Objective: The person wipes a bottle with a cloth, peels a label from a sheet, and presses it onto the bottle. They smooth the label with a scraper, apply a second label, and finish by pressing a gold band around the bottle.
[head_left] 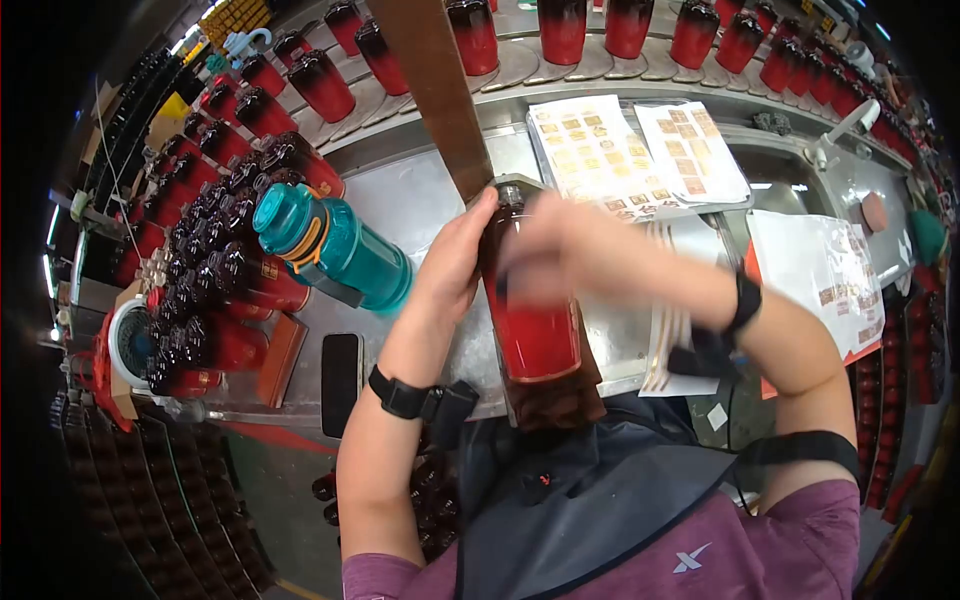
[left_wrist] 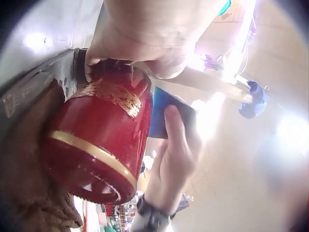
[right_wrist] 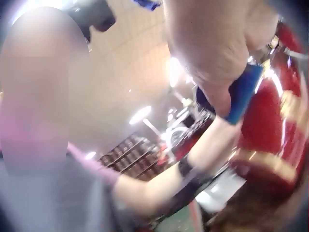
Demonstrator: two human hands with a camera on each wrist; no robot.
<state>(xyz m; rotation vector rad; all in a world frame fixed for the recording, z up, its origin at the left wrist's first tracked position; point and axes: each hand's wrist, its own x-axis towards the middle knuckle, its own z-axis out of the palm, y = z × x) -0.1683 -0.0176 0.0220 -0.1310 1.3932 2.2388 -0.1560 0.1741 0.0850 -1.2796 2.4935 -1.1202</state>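
A red bottle (head_left: 535, 335) with a dark neck lies tilted on a brown cloth-like support (head_left: 560, 400). My left hand (head_left: 455, 255) grips it near the neck; in the left wrist view that hand (left_wrist: 145, 34) covers the bottle's upper end. Gold lettering and a gold band show on the red bottle (left_wrist: 96, 130). My right hand (head_left: 580, 250), blurred in the head view, is over the bottle. In the left wrist view the right hand (left_wrist: 178, 154) pinches a flat blue piece (left_wrist: 161, 113) beside the bottle's side. The blue piece (right_wrist: 246, 92) also shows in the right wrist view.
A teal flask (head_left: 350, 250) and a black phone (head_left: 342, 385) are at the left, beside many dark-topped red bottles (head_left: 265, 280). Sticker sheets (head_left: 600, 155) lie at the back, near a sink (head_left: 770, 165). A brown post (head_left: 430, 85) rises behind the held bottle.
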